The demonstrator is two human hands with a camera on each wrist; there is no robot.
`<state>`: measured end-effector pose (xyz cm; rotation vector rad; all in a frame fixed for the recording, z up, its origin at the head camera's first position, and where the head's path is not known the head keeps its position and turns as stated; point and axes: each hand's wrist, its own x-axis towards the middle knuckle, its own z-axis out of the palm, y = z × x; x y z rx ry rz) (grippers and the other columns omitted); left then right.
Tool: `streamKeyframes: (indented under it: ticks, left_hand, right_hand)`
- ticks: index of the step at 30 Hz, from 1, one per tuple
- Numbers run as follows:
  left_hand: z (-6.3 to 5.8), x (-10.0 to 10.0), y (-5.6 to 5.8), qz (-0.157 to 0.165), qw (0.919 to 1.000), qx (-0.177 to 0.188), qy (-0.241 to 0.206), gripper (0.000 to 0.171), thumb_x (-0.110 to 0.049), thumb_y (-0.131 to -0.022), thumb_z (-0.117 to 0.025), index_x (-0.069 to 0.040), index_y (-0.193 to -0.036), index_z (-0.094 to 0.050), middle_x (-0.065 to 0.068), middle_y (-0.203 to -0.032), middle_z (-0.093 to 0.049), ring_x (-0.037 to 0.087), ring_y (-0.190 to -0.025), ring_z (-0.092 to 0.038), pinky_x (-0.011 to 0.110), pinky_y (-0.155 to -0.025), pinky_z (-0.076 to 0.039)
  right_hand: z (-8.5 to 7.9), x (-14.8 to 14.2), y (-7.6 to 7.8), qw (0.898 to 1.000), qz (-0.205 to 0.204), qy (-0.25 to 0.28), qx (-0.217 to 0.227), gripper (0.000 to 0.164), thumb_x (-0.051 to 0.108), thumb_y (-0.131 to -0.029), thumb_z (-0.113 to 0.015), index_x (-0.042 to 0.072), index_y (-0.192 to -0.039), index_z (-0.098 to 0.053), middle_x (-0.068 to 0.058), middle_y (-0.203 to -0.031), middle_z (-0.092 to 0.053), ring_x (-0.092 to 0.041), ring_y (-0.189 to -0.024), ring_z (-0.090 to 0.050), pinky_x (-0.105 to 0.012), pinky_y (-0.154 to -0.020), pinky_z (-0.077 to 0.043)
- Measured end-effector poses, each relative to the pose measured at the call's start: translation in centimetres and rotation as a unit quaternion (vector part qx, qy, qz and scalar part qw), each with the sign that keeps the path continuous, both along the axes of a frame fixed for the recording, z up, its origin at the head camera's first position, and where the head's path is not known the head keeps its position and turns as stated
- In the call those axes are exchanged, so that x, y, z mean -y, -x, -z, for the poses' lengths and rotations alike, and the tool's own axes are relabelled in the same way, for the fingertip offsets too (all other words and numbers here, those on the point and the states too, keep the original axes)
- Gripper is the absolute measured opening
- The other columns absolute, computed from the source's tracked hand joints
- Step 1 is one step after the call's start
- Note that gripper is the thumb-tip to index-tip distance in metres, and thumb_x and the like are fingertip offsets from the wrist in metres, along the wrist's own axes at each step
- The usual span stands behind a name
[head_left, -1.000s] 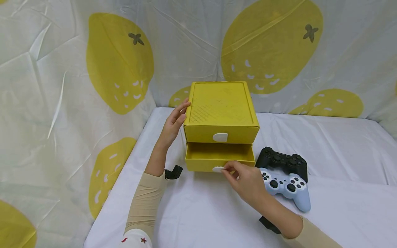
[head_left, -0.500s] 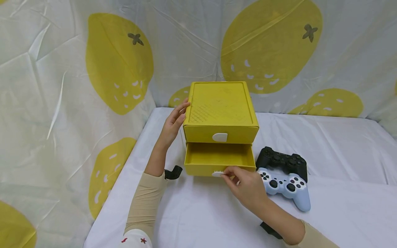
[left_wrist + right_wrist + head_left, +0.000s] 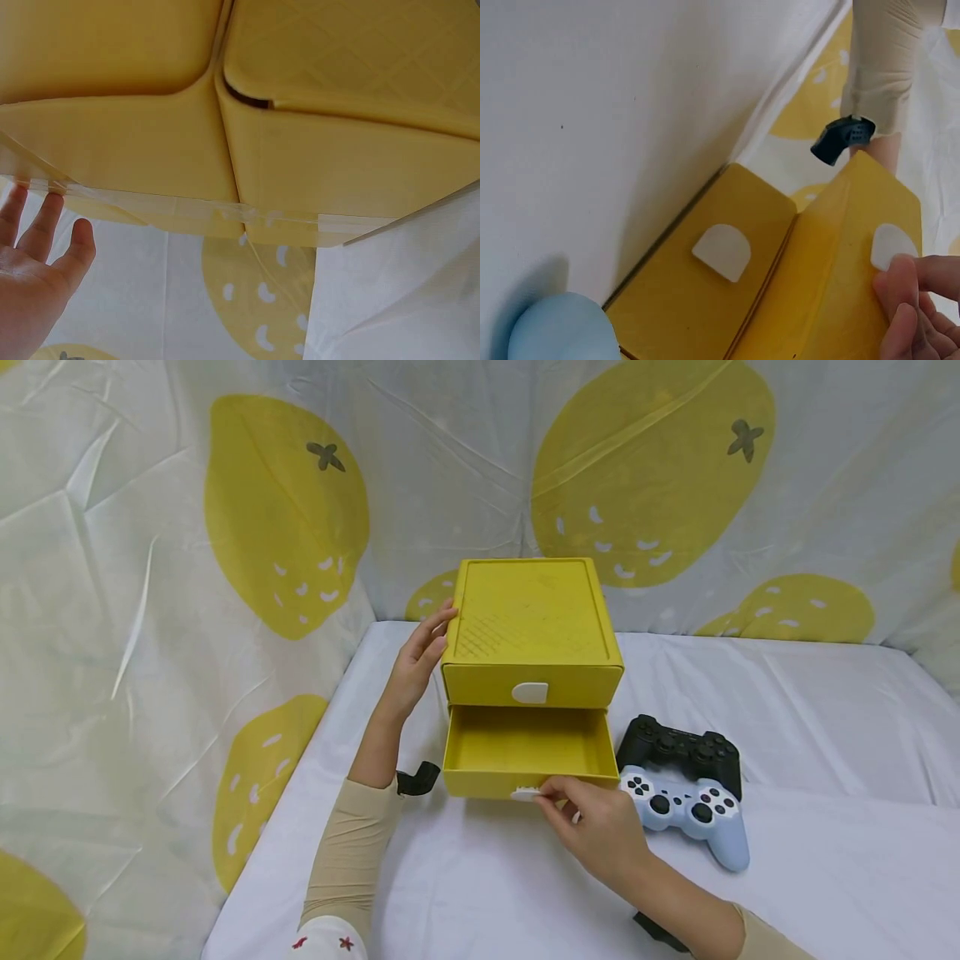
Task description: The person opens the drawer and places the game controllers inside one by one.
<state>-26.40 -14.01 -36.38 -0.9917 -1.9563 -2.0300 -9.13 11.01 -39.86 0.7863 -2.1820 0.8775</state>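
A yellow two-drawer box [image 3: 532, 610] stands on the white cloth in the head view. Its lower drawer [image 3: 480, 782] is pulled well out, and the inside that shows is bare. My right hand [image 3: 600, 827] pinches the white tab handle [image 3: 524, 794] of that drawer between thumb and fingertips. The upper drawer's white tab [image 3: 530, 692] sits on a front flush with the box. My left hand [image 3: 416, 660] rests its fingers against the box's left side. In the left wrist view, the left hand's fingertips [image 3: 52, 201] touch the box edge along clear tape.
To the right of the box lie a black game controller [image 3: 678, 752] and a light blue game controller [image 3: 690, 814], the blue one close to my right hand. A lemon-print curtain [image 3: 450, 485] hangs behind and at the left.
My right hand has drawn the lower drawer further out toward me, so more of its inside shows. My left hand stays at the box's side.
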Motion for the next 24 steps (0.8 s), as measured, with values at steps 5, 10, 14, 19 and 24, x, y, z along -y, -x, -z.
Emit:
streamKeyframes:
  ticks: [5,10,14,19,24]
  left_hand:
    - [-0.1,0.0,0.0,-0.002,1.0,0.001,0.005,0.085,-0.059,-0.092,-0.054,0.006,-0.145,-0.037,0.01,-0.159,-0.025,0.028,-0.144,-0.026,0.044,-0.116,-0.022]
    - [-0.3,-0.1,-0.2,-0.005,0.9999,0.005,0.011,0.085,-0.057,-0.094,-0.052,0.01,-0.144,-0.035,0.016,-0.159,-0.021,0.033,-0.144,-0.023,0.046,-0.116,-0.021]
    - [-0.4,-0.1,-0.3,-0.006,0.9999,0.006,0.012,0.084,-0.055,-0.095,-0.052,0.011,-0.143,-0.034,0.019,-0.159,-0.021,0.034,-0.144,-0.023,0.045,-0.116,-0.021]
    - [-0.4,-0.1,-0.3,-0.002,1.0,0.004,0.005,0.085,-0.058,-0.093,-0.053,0.008,-0.144,-0.037,0.013,-0.159,-0.024,0.027,-0.144,-0.026,0.041,-0.116,-0.023]
    - [-0.2,0.0,0.0,0.003,1.0,-0.007,0.0,0.086,-0.06,-0.092,-0.054,0.006,-0.144,-0.038,0.011,-0.159,-0.025,0.028,-0.144,-0.026,0.043,-0.116,-0.022]
  right_hand:
    - [0.0,0.0,-0.4,1.0,-0.001,-0.003,0.01,0.046,0.046,-0.1,-0.046,0.009,-0.083,-0.067,0.004,-0.071,-0.069,-0.001,-0.052,-0.054,-0.009,-0.049,-0.043]
    - [0.1,-0.1,-1.0,1.0,-0.002,-0.002,0.011,0.045,0.046,-0.1,-0.047,0.01,-0.083,-0.067,0.005,-0.071,-0.069,0.0,-0.053,-0.053,-0.008,-0.049,-0.042]
    - [0.1,-0.1,-1.3,1.0,-0.003,0.002,-0.009,0.042,0.044,-0.101,-0.048,0.011,-0.083,-0.067,0.006,-0.069,-0.068,0.001,-0.051,-0.053,-0.009,-0.047,-0.041]
    - [0.1,-0.1,-1.8,1.0,-0.004,0.003,-0.017,0.04,0.042,-0.101,-0.048,0.012,-0.082,-0.067,0.007,-0.068,-0.066,0.001,-0.05,-0.052,-0.01,-0.046,-0.042]
    - [0.3,0.0,-2.2,1.0,-0.003,0.0,-0.028,0.04,0.042,-0.101,-0.049,0.012,-0.082,-0.066,0.007,-0.067,-0.066,0.002,-0.05,-0.05,-0.009,-0.046,-0.041]
